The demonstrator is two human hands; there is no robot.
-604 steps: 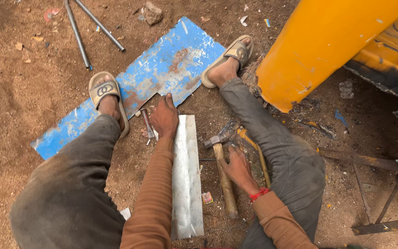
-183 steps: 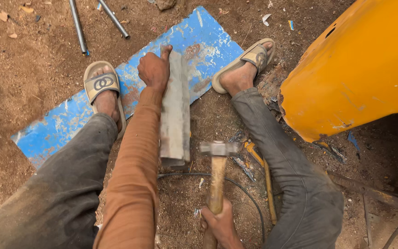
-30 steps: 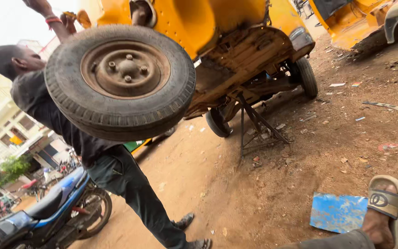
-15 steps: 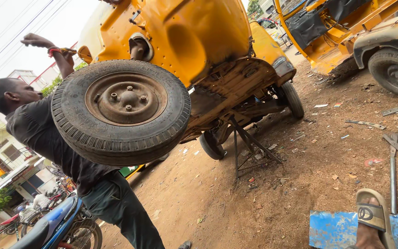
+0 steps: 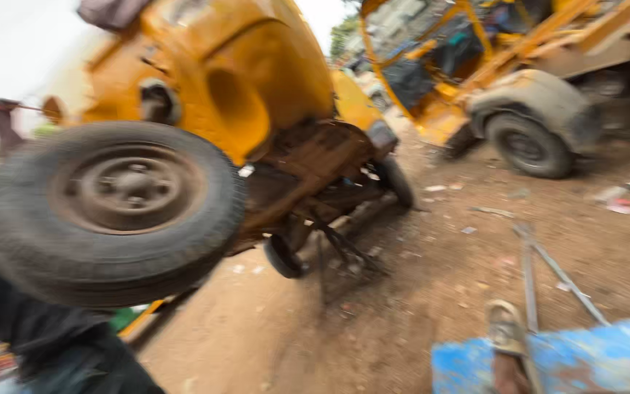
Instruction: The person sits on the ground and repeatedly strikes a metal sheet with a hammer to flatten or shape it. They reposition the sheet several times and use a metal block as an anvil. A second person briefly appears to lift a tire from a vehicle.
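Looking up from the ground: at 9 o'clock a blurred tyre [image 5: 110, 211] on another person's shoulder [image 5: 45, 335]; at 12 a tipped yellow vehicle [image 5: 256, 87]; at 5 a sandal [image 5: 506, 335] resting on the blue sheet [image 5: 592, 357]. Left hand and right hand out of view, grip impossible to tell. Sheet unattended, work apparently paused.

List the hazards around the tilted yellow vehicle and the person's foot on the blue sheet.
1. The tilted yellow vehicle seems to rest on a thin metal stand; if that slips on the loose dirt, it could drop.
2. Another person stands right beside its raised wheel, probably within the fall path.
3. The wearer's sandalled foot lies on a blue metal sheet near loose steel bars; edges could cut exposed toes.
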